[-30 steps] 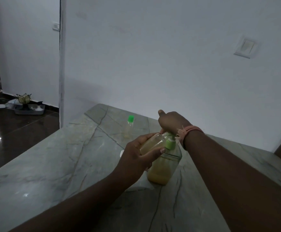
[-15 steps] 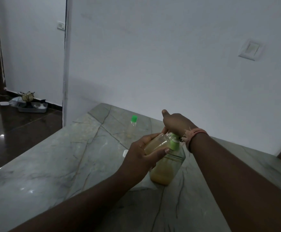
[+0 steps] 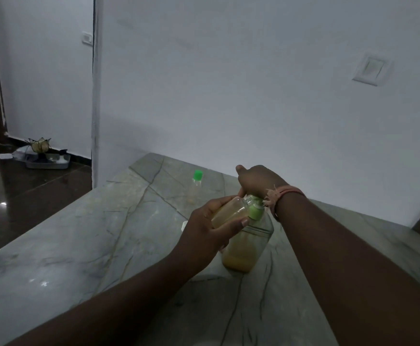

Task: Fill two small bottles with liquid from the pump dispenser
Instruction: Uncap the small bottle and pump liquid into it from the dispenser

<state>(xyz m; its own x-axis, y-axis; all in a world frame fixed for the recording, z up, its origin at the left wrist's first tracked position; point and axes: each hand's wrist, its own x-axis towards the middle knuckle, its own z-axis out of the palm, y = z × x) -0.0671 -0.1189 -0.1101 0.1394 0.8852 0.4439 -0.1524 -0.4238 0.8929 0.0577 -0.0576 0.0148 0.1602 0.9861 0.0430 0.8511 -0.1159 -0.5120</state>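
Centre-right of frame: left hand (image 3: 205,231) fingers wrapped around small bottle (image 3: 230,211), tilted at the pump dispenser (image 3: 247,242) nozzle; right hand (image 3: 257,182) curled over pump head. Second small bottle (image 3: 196,186), green cap, upright on table (image 3: 84,236) behind.

Pump dispenser (image 3: 247,245) — clear, amber liquid, green pump; far small bottle (image 3: 196,187) — green cap; table (image 3: 84,245) grey, dark-veined; wristband (image 3: 287,192) pink.
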